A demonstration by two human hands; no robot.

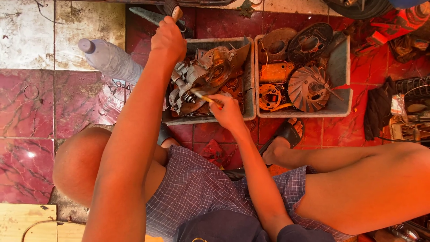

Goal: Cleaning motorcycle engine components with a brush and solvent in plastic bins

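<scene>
We count two grey trays (pixel 249 80): left hand (pixel 168 40) fisted on a handle (pixel 177 12), right hand (pixel 228 112) gripping a brush (pixel 204 97) over the engine casing (pixel 204 76); one plastic bottle (pixel 109 59).

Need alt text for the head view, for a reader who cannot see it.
Seated on a tiled floor, a person works over a grey tray holding an engine part: the right hand puts a thin yellow-handled tool to it, the left hand grips a handle above. A second tray of metal parts sits to the right, a plastic bottle to the left.
</scene>
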